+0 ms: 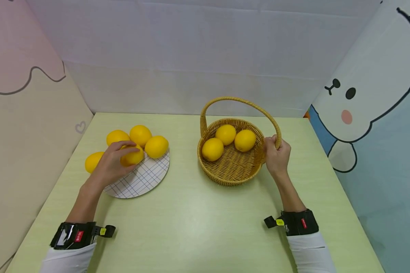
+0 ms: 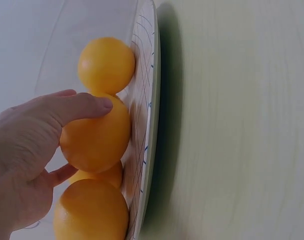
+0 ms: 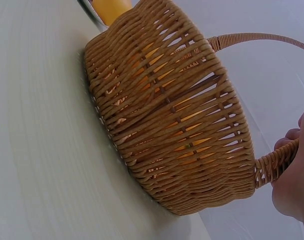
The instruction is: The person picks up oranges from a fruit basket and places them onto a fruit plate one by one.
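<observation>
Left hand [image 1: 112,163]: fingers curled round one lemon [image 1: 132,156], spread about its width; long axis unclear. Held lemon sits at the gridded plate [image 1: 136,185], well left of the wicker basket [image 1: 232,174]; can't tell if it's lifted. Right hand [image 1: 278,153] grips the basket handle [image 1: 237,99] at the basket's right, farther from that lemon. Three lemons [image 1: 226,134] inside basket.

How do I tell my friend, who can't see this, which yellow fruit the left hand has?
On the pale table, find the checked plate at the left. Of the yellow fruits there, choose the held fruit: only it is gripped by the left hand.
</observation>
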A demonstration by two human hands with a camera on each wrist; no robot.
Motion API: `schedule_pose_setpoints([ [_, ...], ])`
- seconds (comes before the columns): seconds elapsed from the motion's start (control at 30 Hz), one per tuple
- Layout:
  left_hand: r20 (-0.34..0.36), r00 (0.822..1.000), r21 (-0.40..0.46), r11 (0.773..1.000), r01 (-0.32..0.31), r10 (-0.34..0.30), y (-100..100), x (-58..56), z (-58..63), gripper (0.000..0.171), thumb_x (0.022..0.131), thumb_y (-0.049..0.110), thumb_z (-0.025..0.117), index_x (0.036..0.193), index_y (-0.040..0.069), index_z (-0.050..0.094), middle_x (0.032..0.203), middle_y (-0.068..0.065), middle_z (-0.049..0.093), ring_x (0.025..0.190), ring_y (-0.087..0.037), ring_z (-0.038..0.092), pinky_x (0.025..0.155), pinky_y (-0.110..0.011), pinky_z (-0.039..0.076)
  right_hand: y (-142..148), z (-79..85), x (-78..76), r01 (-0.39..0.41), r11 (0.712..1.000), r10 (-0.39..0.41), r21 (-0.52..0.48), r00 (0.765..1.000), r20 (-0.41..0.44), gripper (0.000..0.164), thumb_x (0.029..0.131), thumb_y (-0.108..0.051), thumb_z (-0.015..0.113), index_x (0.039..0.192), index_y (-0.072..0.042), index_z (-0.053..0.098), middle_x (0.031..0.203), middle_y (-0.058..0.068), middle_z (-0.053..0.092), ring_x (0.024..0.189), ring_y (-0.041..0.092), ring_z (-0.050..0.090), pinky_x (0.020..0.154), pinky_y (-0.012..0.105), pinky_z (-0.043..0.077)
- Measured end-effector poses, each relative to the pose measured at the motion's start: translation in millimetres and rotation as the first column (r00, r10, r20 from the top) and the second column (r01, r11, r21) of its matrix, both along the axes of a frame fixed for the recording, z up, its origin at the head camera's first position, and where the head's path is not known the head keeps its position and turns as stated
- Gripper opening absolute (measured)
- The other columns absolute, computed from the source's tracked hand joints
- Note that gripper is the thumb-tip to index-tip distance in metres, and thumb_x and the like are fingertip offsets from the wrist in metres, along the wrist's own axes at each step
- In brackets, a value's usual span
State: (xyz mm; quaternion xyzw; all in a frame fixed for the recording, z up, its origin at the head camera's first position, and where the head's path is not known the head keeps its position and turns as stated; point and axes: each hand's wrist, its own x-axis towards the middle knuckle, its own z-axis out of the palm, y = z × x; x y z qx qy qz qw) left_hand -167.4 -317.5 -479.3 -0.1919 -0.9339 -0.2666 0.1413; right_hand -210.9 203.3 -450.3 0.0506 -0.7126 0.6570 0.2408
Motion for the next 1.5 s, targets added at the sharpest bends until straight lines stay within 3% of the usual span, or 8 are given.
schedule_pose_setpoints([
  [0.37, 0.042, 0.999, -0.017, 0.999, -0.033, 0.034, 2.1, 0.4, 6.8, 0.066, 0.075, 0.003, 0.103, 0.136, -0.003, 0.078, 0.149, -0.025, 0.066, 0.142, -0.049, 0.054, 0.119, -0.076, 0.044, 7.5, -9.0, -6.8, 0.012, 1.0, -0.012, 0.02, 1.0, -0.015, 0.041, 0.11, 0.001, 0.057, 0.07, 0.001, 0.048, 0.057, -0.012, 0.049, 0.048, 0.002, 0.033, 0.044, 0.019, 0.021],
  [0.6, 0.03, 0.998, -0.035, 0.998, -0.051, 0.052, 8.0, -3.6, 16.6, 0.07, 0.084, 0.021, 0.1, 0.146, 0.003, 0.072, 0.159, -0.024, 0.061, 0.15, -0.049, 0.051, 0.123, -0.08, 0.039, 8.1, -8.4, -7.0, 0.009, 1.0, -0.008, 0.029, 1.0, -0.02, 0.042, 0.11, -0.002, 0.056, 0.069, 0.0, 0.048, 0.057, -0.011, 0.048, 0.048, 0.003, 0.032, 0.044, 0.019, 0.022],
  [0.93, 0.161, 0.986, -0.082, 0.996, -0.035, 0.048, 22.6, -8.0, 33.0, 0.082, 0.095, 0.048, 0.088, 0.163, 0.01, 0.059, 0.178, -0.016, 0.044, 0.167, -0.045, 0.034, 0.134, -0.078, 0.027, 8.7, -10.3, -8.9, 0.015, 0.999, -0.014, 0.036, 1.0, -0.009, 0.042, 0.11, -0.004, 0.056, 0.069, -0.001, 0.049, 0.058, -0.01, 0.049, 0.048, 0.003, 0.033, 0.043, 0.018, 0.023],
  [1.2, 0.247, 0.969, -0.092, 0.996, 0.015, 0.008, 51.6, -8.7, 49.7, 0.086, 0.097, 0.062, 0.082, 0.169, 0.022, 0.054, 0.184, -0.009, 0.035, 0.171, -0.044, 0.028, 0.134, -0.079, 0.024, 9.3, -11.2, -8.2, 0.022, 0.999, -0.022, 0.048, 1.0, -0.003, 0.044, 0.11, -0.004, 0.057, 0.067, -0.009, 0.049, 0.058, -0.011, 0.05, 0.049, 0.004, 0.032, 0.045, 0.02, 0.022],
  [1.37, 0.268, 0.961, -0.128, 0.987, 0.102, -0.064, 76.8, -10.1, 60.0, 0.087, 0.097, 0.064, 0.081, 0.171, 0.026, 0.052, 0.185, -0.008, 0.034, 0.173, -0.045, 0.026, 0.135, -0.079, 0.025, 8.7, -10.7, -7.3, 0.02, 0.999, -0.02, 0.049, 1.0, -0.003, 0.043, 0.11, -0.004, 0.056, 0.068, -0.009, 0.048, 0.058, -0.013, 0.049, 0.051, 0.004, 0.033, 0.046, 0.02, 0.022],
  [1.5, 0.246, 0.96, -0.156, 0.972, 0.174, -0.132, 98.9, -12.3, 66.6, 0.089, 0.098, 0.064, 0.081, 0.171, 0.024, 0.051, 0.185, -0.009, 0.034, 0.173, -0.046, 0.025, 0.136, -0.077, 0.024, 8.2, -10.8, -7.0, 0.018, 0.999, -0.018, 0.043, 1.0, 0.001, 0.043, 0.11, -0.003, 0.055, 0.068, -0.008, 0.048, 0.059, -0.013, 0.049, 0.051, 0.004, 0.033, 0.045, 0.02, 0.022],
])
